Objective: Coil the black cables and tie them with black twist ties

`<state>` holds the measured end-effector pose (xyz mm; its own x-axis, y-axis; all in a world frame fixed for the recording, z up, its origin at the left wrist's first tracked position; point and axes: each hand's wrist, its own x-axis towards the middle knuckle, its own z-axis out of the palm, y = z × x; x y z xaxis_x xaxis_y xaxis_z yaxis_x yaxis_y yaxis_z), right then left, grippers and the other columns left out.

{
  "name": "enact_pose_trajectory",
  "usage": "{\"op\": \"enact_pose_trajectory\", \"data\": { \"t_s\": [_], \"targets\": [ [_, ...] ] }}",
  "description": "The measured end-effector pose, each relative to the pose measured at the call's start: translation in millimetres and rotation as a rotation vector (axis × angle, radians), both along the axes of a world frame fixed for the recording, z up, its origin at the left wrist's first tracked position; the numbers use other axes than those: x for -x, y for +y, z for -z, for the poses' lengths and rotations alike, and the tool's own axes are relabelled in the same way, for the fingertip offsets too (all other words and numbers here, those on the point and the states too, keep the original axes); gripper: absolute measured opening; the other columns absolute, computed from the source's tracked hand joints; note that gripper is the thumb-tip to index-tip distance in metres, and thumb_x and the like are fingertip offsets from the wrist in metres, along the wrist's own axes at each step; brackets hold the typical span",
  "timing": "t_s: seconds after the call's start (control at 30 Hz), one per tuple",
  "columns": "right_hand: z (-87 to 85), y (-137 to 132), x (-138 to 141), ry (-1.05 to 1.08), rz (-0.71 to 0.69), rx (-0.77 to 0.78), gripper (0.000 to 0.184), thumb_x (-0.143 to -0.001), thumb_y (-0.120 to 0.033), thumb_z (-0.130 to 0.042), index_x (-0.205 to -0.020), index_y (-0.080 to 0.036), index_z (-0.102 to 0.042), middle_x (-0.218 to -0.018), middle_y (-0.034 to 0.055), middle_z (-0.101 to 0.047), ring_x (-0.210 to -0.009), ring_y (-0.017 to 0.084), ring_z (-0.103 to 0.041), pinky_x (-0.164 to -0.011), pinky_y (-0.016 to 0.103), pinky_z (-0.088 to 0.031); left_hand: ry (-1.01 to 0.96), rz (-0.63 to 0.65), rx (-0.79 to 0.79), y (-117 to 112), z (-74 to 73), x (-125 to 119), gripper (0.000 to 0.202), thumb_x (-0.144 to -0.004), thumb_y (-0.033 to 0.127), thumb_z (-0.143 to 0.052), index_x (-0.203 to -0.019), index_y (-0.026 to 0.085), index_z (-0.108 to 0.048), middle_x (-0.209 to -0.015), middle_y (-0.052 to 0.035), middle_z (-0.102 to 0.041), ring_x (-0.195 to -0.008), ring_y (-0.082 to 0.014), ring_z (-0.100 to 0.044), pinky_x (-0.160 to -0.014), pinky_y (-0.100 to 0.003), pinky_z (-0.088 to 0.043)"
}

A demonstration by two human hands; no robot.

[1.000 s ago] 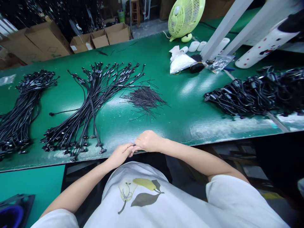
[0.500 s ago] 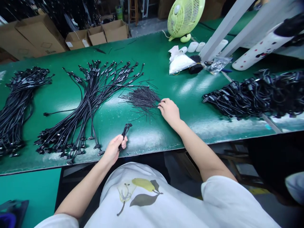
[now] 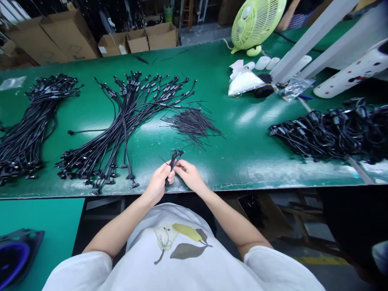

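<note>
Left hand (image 3: 158,184) clamped shut around a small looped black cable (image 3: 173,161), loops poking up just above the fist; right hand (image 3: 189,176) curled in right beside it, fingers (image 3: 179,165) up against the cable, can't tell if they're truly pinching; the cable's lower length disappears behind the left fist, its end hidden; just ahead, a loose pile of thin black wires (image 3: 192,126); further left, a fanned bundle of black connector cables (image 3: 127,117); far right, a tangled black cable heap (image 3: 321,135), all on a green workbench (image 3: 239,141); beyond, a white plastic bag (image 3: 244,83), a yellow-green fan (image 3: 257,22), cardboard boxes (image 3: 162,35).
</note>
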<state>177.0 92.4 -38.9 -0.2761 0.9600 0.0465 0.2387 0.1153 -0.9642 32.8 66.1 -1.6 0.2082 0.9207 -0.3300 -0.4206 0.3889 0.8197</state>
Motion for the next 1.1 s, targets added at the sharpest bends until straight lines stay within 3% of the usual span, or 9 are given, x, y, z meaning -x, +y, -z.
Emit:
{"op": "enact_pose_trajectory", "data": {
  "t_s": [0.1, 0.3, 0.4, 0.53, 0.77, 0.87, 0.93, 1.03, 1.1],
  "targets": [
    [-1.9, -10.6, 13.1, -0.072, -0.034, -0.111, 0.019, -0.092, -0.031, -0.047, -0.092, -0.018, -0.061, -0.084, 0.0023, -0.063, -0.072, 0.014, -0.057, -0.068, 0.026, -0.046, 0.195, -0.038, -0.115, 1.5, 1.7, 5.6, 0.042, -0.086, 0.045, -0.058, -0.110, 0.011, -0.061, -0.059, 0.0059, -0.037, -0.053, -0.0082, -0.033, -0.053, -0.022, -0.029],
    [-26.0, -1.5, -3.4, -0.678, -0.181, -1.171, 0.023, -0.095, -0.011, -0.040, -0.095, -0.014, -0.063, -0.097, 0.0095, -0.065, -0.095, 0.019, -0.056, -0.084, 0.033, -0.041, 0.855, 0.079, -0.396, 1.2, 5.4, 23.1, 0.027, -0.089, 0.026, -0.046, -0.105, 0.018, -0.066, -0.088, -0.0056, -0.065, -0.095, -0.0204, -0.057, -0.089, -0.031, -0.041],
    [-40.0, 5.3, -8.3, -0.793, -0.433, -1.451, 0.025, -0.095, -0.009, -0.037, -0.098, -0.011, -0.062, -0.109, 0.0115, -0.063, -0.106, 0.020, -0.053, -0.092, 0.036, -0.039, 0.827, 0.241, -0.306, -0.1, 8.2, 29.6, 0.019, -0.085, 0.025, -0.049, -0.085, 0.017, -0.066, -0.077, -0.0031, -0.063, -0.081, -0.0197, -0.057, -0.079, -0.030, -0.042],
    [-53.8, 7.3, -8.6, -0.937, -0.664, -1.443, 0.021, -0.096, -0.013, -0.039, -0.085, -0.014, -0.057, -0.081, 0.0046, -0.057, -0.076, 0.017, -0.053, -0.073, 0.033, -0.040, 0.478, 0.397, -0.110, -1.4, 12.8, 34.6, 0.027, -0.079, 0.038, -0.058, -0.062, 0.016, -0.053, -0.052, 0.0053, -0.043, -0.053, -0.0103, -0.037, -0.057, -0.024, -0.030],
    [-60.3, 1.3, -0.5, -1.120, -0.804, -1.495, 0.021, -0.090, -0.009, -0.039, -0.083, -0.012, -0.059, -0.073, 0.0061, -0.051, -0.067, 0.019, -0.046, -0.057, 0.033, -0.030, 0.313, 0.354, 0.047, -4.2, 9.3, 28.2, 0.023, -0.065, 0.031, -0.067, -0.055, 0.016, -0.052, -0.050, 0.0052, -0.044, -0.052, -0.0090, -0.034, -0.057, -0.025, -0.026],
    [-59.4, 5.0, 3.5, -1.219, -0.739, -1.412, 0.024, -0.088, -0.005, -0.039, -0.081, -0.012, -0.061, -0.069, 0.0067, -0.051, -0.062, 0.018, -0.042, -0.055, 0.033, -0.028, 0.246, 0.285, 0.018, -3.9, 3.1, 22.2, 0.006, -0.062, 0.018, -0.063, -0.068, 0.016, -0.062, -0.063, 0.0022, -0.058, -0.067, -0.0130, -0.049, -0.067, -0.025, -0.034],
    [-57.6, 12.7, 7.8, -1.223, -0.660, -1.237, 0.023, -0.087, -0.005, -0.040, -0.080, -0.012, -0.060, -0.069, 0.0072, -0.053, -0.061, 0.018, -0.043, -0.055, 0.033, -0.029, 0.162, 0.205, 0.014, 0.5, -0.2, 17.3, 0.021, -0.060, 0.012, -0.059, -0.079, 0.017, -0.068, -0.076, -0.0001, -0.066, -0.082, -0.0168, -0.056, -0.078, -0.027, -0.038],
    [-54.9, 27.4, 16.8, -1.120, -0.501, -0.898, 0.013, -0.085, -0.010, -0.048, -0.083, -0.012, -0.060, -0.073, 0.0083, -0.058, -0.066, 0.019, -0.048, -0.055, 0.031, -0.032, 0.081, -0.002, -0.010, 14.8, -1.8, 9.0, 0.021, -0.064, 0.017, -0.061, -0.083, 0.017, -0.069, -0.088, -0.0025, -0.069, -0.092, -0.0195, -0.057, -0.087, -0.029, -0.039],
    [-53.9, 33.3, 23.1, -1.080, -0.388, -0.790, 0.012, -0.087, -0.014, -0.048, -0.088, -0.013, -0.060, -0.080, 0.0089, -0.061, -0.073, 0.020, -0.053, -0.058, 0.030, -0.035, 0.047, -0.168, 0.018, 26.5, -2.0, 5.3, 0.018, -0.068, 0.028, -0.063, -0.081, 0.016, -0.068, -0.088, -0.0046, -0.070, -0.093, -0.0209, -0.058, -0.088, -0.031, -0.041]
  ]
}}
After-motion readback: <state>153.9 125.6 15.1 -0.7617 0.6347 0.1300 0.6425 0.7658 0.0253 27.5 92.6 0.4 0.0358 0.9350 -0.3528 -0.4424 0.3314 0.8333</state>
